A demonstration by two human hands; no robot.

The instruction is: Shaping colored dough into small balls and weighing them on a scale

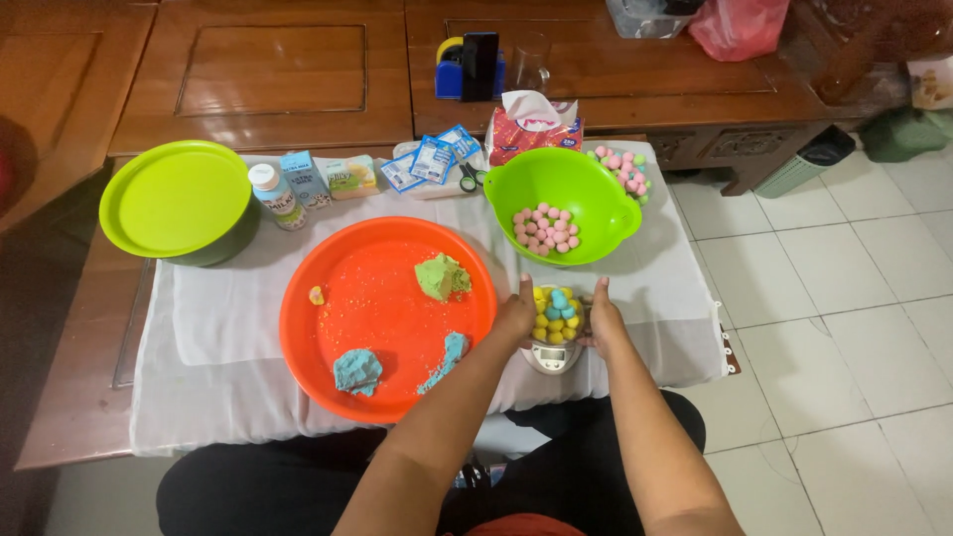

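A low wooden table covered with a white cloth was observed on a floor of pale tiles, with dark wooden furniture behind it. A small kitchen scale was found at the near edge of the cloth, carrying a small container of yellow and blue dough balls. The left hand was placed against the left side of that container and the right hand against its right side, so that it was cupped between them. Both hands were held open, fingers extended, and were kept apart from each other by the container; whether they gripped it or merely touched it could not be determined.

Just left of the scale, a large orange tray was recorded, bearing a green lump of dough, two blue lumps and a small yellow piece. Behind the scale stood a green bowl holding pink balls. A further cluster of pink and green balls was noted just beyond that bowl. At the far left, a lidded green container was seen. Between the two green vessels, a small bottle, small cartons, blue sachets, scissors and a tissue pack were set along the back edge.
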